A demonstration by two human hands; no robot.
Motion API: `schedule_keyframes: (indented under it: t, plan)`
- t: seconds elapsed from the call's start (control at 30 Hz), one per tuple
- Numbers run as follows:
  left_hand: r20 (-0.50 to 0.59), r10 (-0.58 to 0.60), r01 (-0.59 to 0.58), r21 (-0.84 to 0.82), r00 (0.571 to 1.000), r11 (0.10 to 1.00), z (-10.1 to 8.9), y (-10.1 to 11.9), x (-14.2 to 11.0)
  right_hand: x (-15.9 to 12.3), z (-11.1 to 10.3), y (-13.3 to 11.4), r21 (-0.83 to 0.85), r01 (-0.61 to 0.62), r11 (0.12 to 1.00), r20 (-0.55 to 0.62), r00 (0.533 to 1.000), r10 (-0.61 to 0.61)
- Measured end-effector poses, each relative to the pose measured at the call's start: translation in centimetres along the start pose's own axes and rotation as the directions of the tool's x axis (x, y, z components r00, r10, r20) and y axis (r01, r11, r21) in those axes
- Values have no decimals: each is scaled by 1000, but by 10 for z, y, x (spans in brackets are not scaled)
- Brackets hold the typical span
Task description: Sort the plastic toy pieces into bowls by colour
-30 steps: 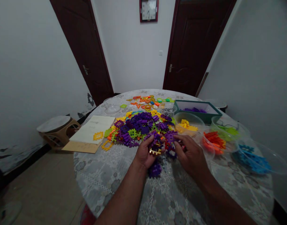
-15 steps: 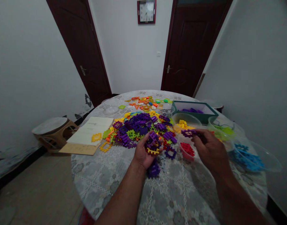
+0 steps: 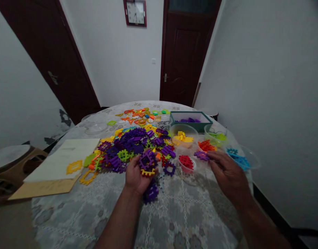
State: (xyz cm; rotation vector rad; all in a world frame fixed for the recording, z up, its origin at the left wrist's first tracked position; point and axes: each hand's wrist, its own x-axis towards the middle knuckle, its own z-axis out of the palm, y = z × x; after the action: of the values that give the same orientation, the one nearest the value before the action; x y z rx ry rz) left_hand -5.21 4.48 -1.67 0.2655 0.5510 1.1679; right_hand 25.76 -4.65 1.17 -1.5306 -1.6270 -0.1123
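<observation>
My left hand (image 3: 136,174) holds several interlocking plastic building pieces, a purple openwork one (image 3: 147,159) on top and a yellow notched one (image 3: 147,172) below it. Pinched between the fingers of my right hand (image 3: 226,173) is a purple toothed piece (image 3: 201,156), held beside the tub of red pieces (image 3: 186,162). Behind my left hand lies a heaped pile of mixed pieces, mostly purple (image 3: 133,140). More purple pieces (image 3: 151,192) rest on the cloth just under my left hand, and a dark purple square frame (image 3: 169,168) lies to its right.
Clear tubs hold yellow (image 3: 183,136), orange (image 3: 207,145), green (image 3: 218,136) and blue pieces (image 3: 236,158). A green-edged box (image 3: 207,127) with purple pieces stands behind them. Loose orange pieces (image 3: 130,119) lie at the back. An open notebook (image 3: 60,160) with a yellow piece is on the left.
The view has turned to the right, so the table sits further left. My right hand still pinches the purple piece, now turned flatter. My left hand keeps its pieces.
</observation>
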Motion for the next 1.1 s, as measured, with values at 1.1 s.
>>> schedule_keyframes:
  t: [1.1]
  plan:
    - [-69,41,-38,47,997,998,5,4,2,-39,-1,5,-31,5,1000,-49,999,-7]
